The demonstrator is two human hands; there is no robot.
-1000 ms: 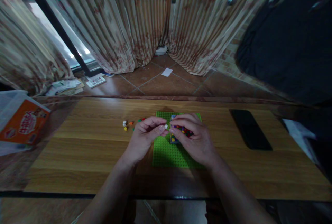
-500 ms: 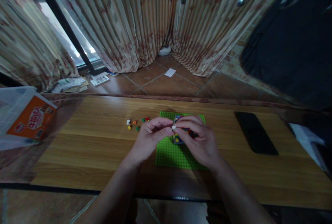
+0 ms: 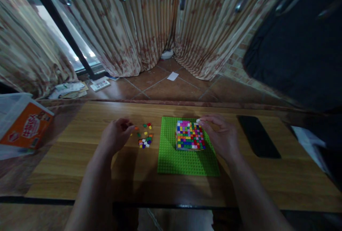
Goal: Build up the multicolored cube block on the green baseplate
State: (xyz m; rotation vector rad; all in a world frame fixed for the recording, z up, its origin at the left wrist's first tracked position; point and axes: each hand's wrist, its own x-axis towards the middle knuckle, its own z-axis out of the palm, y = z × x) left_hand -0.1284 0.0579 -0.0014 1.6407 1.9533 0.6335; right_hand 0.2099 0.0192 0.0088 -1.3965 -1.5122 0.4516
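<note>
On a green baseplate (image 3: 171, 163) stands a block built of many small coloured bricks (image 3: 189, 134). My right hand (image 3: 220, 134) is at the block's far right corner, thumb and fingers pinching a small white brick (image 3: 198, 121). Over to the left, my left hand (image 3: 116, 136) is low over the table with its fingers curled together. Whatever may be between those fingertips is hidden. Just right of them lie loose coloured bricks (image 3: 145, 141), some scattered and others in a small cluster.
The wooden table (image 3: 80, 152) carries a dark flat slab (image 3: 258, 136) on the right. A clear plastic tub with an orange label (image 3: 26, 126) is at the far left. Behind the table are a tiled floor (image 3: 149, 86) and striped curtains (image 3: 149, 24).
My hands have parted. The left moved left to the loose bricks; the right moved right with the white brick. The coloured block and brick cluster are now uncovered.
</note>
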